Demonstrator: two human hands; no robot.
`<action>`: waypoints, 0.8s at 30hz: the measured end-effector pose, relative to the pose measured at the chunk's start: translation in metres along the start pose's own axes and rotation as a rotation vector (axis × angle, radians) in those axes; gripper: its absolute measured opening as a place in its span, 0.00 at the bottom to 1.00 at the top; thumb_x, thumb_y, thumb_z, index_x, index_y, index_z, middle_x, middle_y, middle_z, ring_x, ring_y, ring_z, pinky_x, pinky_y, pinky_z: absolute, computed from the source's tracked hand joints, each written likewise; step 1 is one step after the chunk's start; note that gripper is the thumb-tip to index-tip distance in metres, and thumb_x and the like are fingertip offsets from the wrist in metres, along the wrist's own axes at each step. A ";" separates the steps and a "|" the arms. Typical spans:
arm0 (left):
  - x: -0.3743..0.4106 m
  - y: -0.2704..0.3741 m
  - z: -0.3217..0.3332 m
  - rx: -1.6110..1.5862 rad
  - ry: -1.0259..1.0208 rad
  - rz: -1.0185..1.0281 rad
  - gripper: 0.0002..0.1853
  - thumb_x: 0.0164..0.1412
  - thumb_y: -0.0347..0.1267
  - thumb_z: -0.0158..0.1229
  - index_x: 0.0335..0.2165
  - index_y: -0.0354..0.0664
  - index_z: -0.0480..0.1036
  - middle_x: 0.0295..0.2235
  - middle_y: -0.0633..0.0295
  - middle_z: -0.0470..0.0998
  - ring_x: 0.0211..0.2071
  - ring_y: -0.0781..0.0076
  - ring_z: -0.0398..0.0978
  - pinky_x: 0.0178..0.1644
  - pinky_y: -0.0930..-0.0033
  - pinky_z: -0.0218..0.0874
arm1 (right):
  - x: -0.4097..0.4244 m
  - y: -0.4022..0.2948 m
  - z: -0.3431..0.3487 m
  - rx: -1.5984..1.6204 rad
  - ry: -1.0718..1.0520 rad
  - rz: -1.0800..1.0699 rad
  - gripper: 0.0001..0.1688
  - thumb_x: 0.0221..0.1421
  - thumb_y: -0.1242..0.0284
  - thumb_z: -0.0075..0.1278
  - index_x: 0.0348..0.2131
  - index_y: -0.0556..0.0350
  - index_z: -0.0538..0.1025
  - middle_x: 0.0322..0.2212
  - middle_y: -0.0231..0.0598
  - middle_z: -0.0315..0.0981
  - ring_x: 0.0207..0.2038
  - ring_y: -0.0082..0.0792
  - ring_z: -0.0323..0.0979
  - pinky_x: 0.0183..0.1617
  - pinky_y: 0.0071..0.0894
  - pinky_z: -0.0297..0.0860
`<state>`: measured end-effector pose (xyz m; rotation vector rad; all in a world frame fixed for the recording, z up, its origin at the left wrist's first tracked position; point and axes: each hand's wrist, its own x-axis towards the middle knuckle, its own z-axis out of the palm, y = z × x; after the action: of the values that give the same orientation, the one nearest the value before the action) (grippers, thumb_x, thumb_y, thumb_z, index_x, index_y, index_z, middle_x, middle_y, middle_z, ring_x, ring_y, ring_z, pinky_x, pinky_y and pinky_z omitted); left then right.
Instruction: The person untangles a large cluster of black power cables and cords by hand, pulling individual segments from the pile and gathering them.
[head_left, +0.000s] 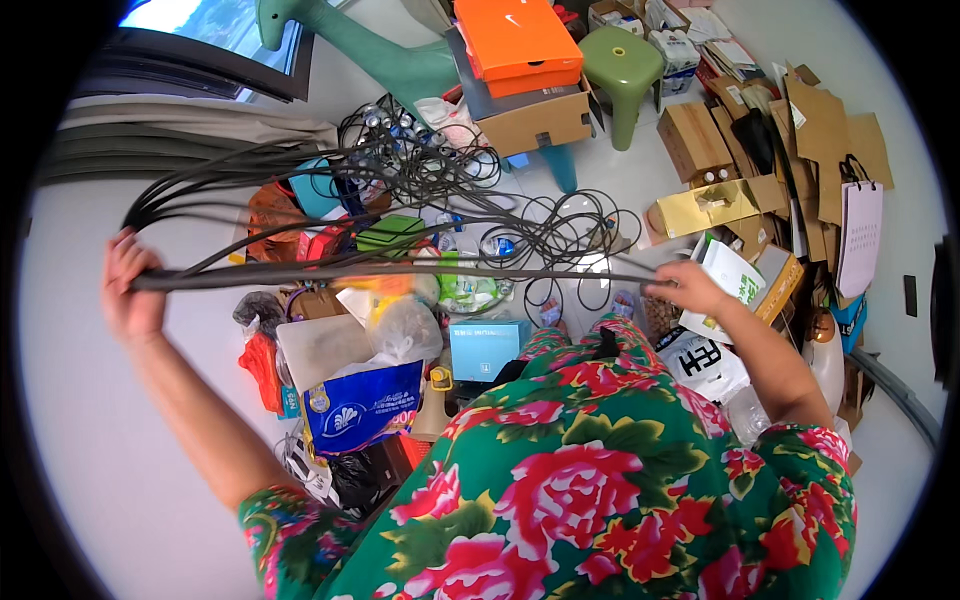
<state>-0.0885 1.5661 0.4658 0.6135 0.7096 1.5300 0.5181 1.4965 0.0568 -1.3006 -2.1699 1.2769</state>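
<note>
My left hand (135, 289), raised at the far left, is closed around a thick bundle of black cable (225, 277). At the right, my right hand (686, 287) grips the far end of strands stretched across from the left. Between them, many loose loops of the same cable (555, 232) hang and tangle above the floor. More loops reach over a heap of drink cans (409, 127) at the back. The strands hide parts of the things beneath.
Orange shoe box (517, 37) tops a carton at the back, beside a green plastic stool (619, 56). Flattened cardboard (821, 142) leans at the right. A light blue box (487, 349) and a blue plastic pack (364, 409) lie nearer. Slippered feet show below the cable.
</note>
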 end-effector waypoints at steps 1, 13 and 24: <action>0.000 0.033 -0.004 -0.011 -0.007 -0.051 0.10 0.63 0.26 0.37 0.24 0.38 0.56 0.14 0.69 0.54 0.12 0.82 0.50 0.19 0.81 0.49 | -0.008 0.017 -0.008 0.028 0.061 0.094 0.15 0.47 0.64 0.55 0.20 0.56 0.71 0.17 0.41 0.68 0.20 0.36 0.65 0.26 0.31 0.62; -0.085 0.370 -0.100 0.415 0.511 0.440 0.20 0.64 0.32 0.38 0.14 0.47 0.52 0.10 0.72 0.49 0.12 0.80 0.49 0.20 0.76 0.50 | -0.214 0.170 -0.210 -0.611 0.256 0.623 0.16 0.43 0.66 0.55 0.20 0.63 0.72 0.19 0.54 0.67 0.27 0.56 0.66 0.29 0.46 0.61; -0.058 0.220 -0.196 0.431 0.630 0.456 0.18 0.65 0.33 0.41 0.17 0.46 0.54 0.13 0.73 0.51 0.12 0.84 0.48 0.19 0.82 0.50 | -0.143 0.008 -0.276 0.282 0.412 0.843 0.17 0.53 0.55 0.48 0.29 0.49 0.67 0.14 0.19 0.49 0.15 0.14 0.48 0.18 0.16 0.50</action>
<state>-0.3759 1.4862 0.5007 0.6385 1.4827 2.0421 0.7760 1.5280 0.2284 -2.2037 -1.1205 1.3313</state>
